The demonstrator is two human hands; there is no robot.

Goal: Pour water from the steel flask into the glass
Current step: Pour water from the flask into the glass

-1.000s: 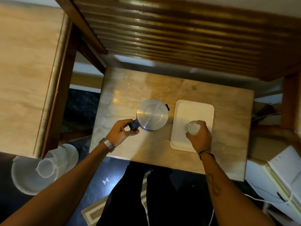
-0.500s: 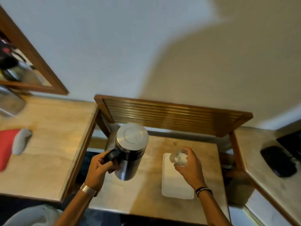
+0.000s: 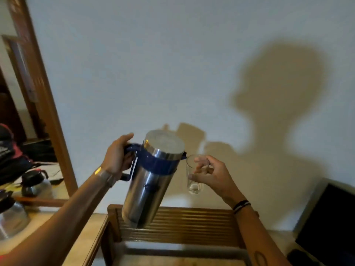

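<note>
Left hand [image 3: 117,156] is gripping the blue handle of the steel flask [image 3: 151,177], fingers closed around it; flask is hanging in mid-air above the wooden slatted rack [image 3: 178,221], tilting rightward with its top leaning toward the glass [image 3: 196,173]. Right hand [image 3: 215,177] is holding the glass upright at the same height, fingers wrapped around its far side, rim just beside the flask's small dark spout.

Progress: both items are lifted and brought together, so the set-up is looking done. The pour itself is not showing: no stream is visible between spout and rim. Glass is appearing empty or nearly so (there may be a trace at the base, but blur and reflections are making that hard to tell). Lid is sitting on the flask.

Remaining, by my reading: tipping further, filling, righting the flask, setting both down on the bench [image 3: 92,244].
</note>
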